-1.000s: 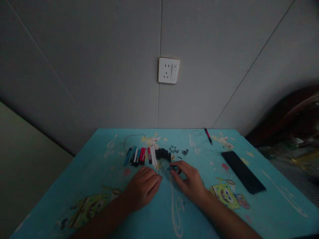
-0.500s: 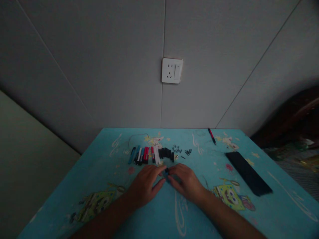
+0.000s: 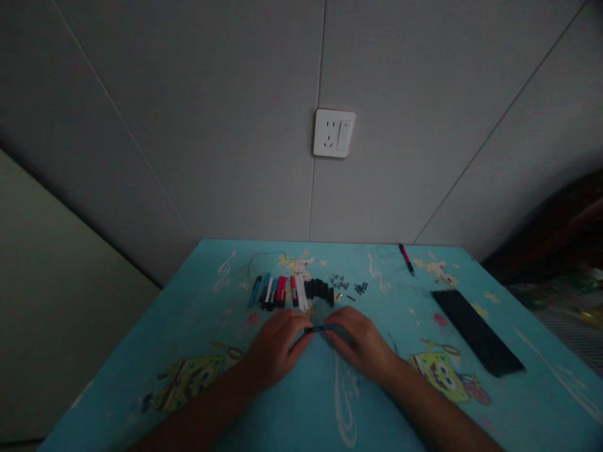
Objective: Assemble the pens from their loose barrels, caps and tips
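Observation:
Between my hands, a thin blue-and-black pen (image 3: 320, 328) lies nearly level, low over the table. My left hand (image 3: 279, 342) pinches its dark left end between thumb and fingers. On the other side, my right hand (image 3: 362, 342) grips the blue right end, and the fingers hide its tip. Just beyond my hands is a row of blue, white and red pen barrels (image 3: 281, 290). Beside them lie thin white refills (image 3: 302, 290), then a curved line of short black pieces (image 3: 320, 290). Several tiny dark parts (image 3: 360, 288) are scattered to the right of these.
A light-blue table cover (image 3: 377, 414) with cartoon prints spreads under everything. At the right lies a long black flat piece (image 3: 475, 333). A red-and-black pen (image 3: 406, 260) rests near the back edge. The grey wall behind carries a white socket (image 3: 334, 133).
The pen has turned from pointing roughly away from me to lying crosswise, and more of it shows between my fingers. The whole view has shifted slightly.

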`<control>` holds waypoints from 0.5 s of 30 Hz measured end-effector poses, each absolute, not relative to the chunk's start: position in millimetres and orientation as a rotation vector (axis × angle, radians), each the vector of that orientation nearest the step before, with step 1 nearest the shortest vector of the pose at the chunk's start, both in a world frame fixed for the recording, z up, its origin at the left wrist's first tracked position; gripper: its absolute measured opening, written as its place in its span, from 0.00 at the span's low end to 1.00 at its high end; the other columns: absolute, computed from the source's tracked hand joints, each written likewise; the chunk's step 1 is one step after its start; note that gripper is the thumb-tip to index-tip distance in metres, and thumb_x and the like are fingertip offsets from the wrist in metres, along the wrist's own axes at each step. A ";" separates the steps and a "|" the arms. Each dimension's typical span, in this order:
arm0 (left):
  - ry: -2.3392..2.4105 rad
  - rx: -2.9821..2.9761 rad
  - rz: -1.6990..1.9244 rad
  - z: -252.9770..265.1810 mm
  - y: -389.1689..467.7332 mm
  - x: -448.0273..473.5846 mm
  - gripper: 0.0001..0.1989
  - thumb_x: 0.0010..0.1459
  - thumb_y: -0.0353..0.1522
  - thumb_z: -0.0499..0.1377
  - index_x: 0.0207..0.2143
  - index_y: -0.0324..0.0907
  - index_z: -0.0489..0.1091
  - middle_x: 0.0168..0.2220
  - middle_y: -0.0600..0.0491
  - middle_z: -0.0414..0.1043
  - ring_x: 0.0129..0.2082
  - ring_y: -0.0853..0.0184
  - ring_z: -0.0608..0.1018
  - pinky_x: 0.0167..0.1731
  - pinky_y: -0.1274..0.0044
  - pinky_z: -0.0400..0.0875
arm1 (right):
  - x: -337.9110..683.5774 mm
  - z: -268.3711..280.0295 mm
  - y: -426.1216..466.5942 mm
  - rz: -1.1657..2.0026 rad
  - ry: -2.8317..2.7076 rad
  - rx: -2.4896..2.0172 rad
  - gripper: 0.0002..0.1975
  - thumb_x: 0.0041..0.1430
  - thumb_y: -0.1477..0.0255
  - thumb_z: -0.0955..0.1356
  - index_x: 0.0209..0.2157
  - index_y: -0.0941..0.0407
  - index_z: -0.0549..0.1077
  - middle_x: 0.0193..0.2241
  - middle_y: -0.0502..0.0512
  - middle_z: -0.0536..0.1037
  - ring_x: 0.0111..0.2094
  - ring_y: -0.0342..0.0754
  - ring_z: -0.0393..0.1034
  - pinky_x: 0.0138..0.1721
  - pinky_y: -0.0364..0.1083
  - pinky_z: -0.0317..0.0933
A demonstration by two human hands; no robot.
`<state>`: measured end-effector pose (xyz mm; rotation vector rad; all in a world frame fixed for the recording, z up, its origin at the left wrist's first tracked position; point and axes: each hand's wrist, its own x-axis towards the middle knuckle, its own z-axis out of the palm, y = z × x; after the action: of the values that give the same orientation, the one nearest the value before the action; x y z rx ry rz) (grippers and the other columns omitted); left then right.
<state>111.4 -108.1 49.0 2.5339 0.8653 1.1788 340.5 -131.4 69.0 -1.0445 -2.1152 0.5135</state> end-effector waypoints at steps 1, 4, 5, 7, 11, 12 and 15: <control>0.894 2.523 1.183 49.6 -107.5 111.6 0.07 0.62 0.28 0.57 0.44 0.42 0.64 0.38 0.49 0.71 0.40 0.63 0.74 0.42 0.70 0.71 | 341.1 68.7 -131.2 0.511 -2.101 -1.039 0.09 0.64 0.71 0.65 0.45 0.54 0.72 0.38 0.57 0.76 0.41 0.50 0.71 0.44 0.50 0.67; 0.994 2.506 1.119 52.1 -105.4 112.5 0.05 0.62 0.30 0.57 0.41 0.41 0.65 0.37 0.49 0.71 0.40 0.62 0.73 0.41 0.69 0.71 | 343.0 68.7 -131.4 0.486 -2.048 -1.026 0.10 0.64 0.73 0.65 0.46 0.54 0.73 0.39 0.58 0.75 0.42 0.50 0.71 0.43 0.50 0.68; 1.013 2.511 1.076 52.8 -104.7 112.9 0.05 0.62 0.30 0.57 0.40 0.41 0.66 0.37 0.49 0.70 0.40 0.62 0.73 0.40 0.69 0.71 | 343.5 68.8 -131.5 0.469 -2.035 -1.016 0.10 0.64 0.73 0.65 0.47 0.54 0.73 0.39 0.58 0.75 0.41 0.50 0.70 0.43 0.50 0.68; 1.022 2.539 0.986 53.3 -103.7 113.7 0.03 0.62 0.31 0.57 0.38 0.41 0.66 0.36 0.49 0.70 0.40 0.61 0.73 0.41 0.68 0.70 | 344.1 68.7 -131.8 0.432 -2.028 -0.989 0.11 0.63 0.74 0.66 0.47 0.53 0.73 0.39 0.58 0.75 0.41 0.50 0.71 0.42 0.50 0.69; 1.007 2.618 0.828 49.6 -103.5 115.8 0.03 0.62 0.31 0.57 0.37 0.41 0.67 0.36 0.49 0.70 0.40 0.61 0.72 0.42 0.68 0.70 | 342.9 67.3 -133.1 0.395 -2.079 -0.938 0.12 0.63 0.75 0.66 0.48 0.53 0.72 0.39 0.58 0.76 0.40 0.49 0.71 0.41 0.49 0.69; 1.002 2.634 0.799 48.3 -103.6 116.4 0.03 0.62 0.31 0.57 0.37 0.41 0.68 0.36 0.49 0.70 0.40 0.61 0.72 0.42 0.68 0.70 | 342.3 67.0 -133.6 0.390 -2.093 -0.928 0.13 0.63 0.74 0.67 0.49 0.53 0.72 0.39 0.57 0.76 0.40 0.49 0.71 0.41 0.49 0.69; 0.977 2.661 0.756 45.7 -104.4 117.8 0.03 0.62 0.31 0.58 0.38 0.41 0.68 0.36 0.49 0.70 0.40 0.61 0.73 0.42 0.68 0.70 | 340.9 66.8 -134.9 0.378 -2.125 -0.896 0.14 0.63 0.73 0.67 0.50 0.52 0.71 0.39 0.57 0.77 0.40 0.49 0.72 0.42 0.50 0.69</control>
<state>117.8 -104.4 45.7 2.6611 0.9773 0.7562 340.9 -134.9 66.8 -0.8959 -2.1255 0.3782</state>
